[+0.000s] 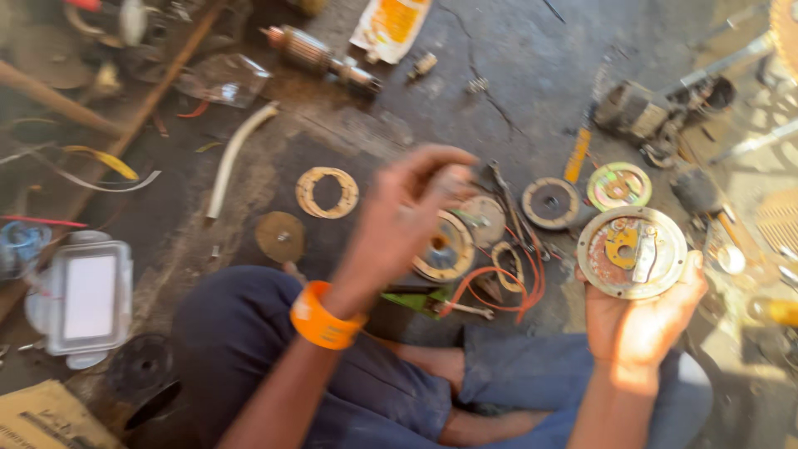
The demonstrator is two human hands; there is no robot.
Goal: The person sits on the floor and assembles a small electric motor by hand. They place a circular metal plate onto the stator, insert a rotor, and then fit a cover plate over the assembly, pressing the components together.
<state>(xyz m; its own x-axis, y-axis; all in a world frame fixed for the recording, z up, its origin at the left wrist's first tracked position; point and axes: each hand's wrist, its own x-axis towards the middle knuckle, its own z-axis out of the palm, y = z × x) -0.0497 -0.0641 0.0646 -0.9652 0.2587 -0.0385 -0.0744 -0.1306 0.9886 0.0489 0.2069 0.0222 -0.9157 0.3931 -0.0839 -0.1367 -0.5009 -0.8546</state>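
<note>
From my head camera, my right hand (pixel 644 320) cups a round metal plate (pixel 632 252) from below, fingertips hooked over its rim, holding it face up just above my knee. It looks stiff and fairly weighty for its size, with a yellowish bracket fixed at the centre; I judge the rim is the safe place to grip, since the face carries small parts that could bend or snag. My left hand (pixel 411 212), an orange wristband (pixel 320 316) on its wrist, hovers blurred over the floor with fingers curled; I cannot tell whether it pinches anything. Below it I count three disc-shaped parts on the ground (pixel 532 91): a tan ring-shaped one (pixel 445 249), a dark-centred one (pixel 550 202), a green and pink one (pixel 619 185). To the left lie one flat gasket ring (pixel 327 192) and one brown disc (pixel 279 236).
</note>
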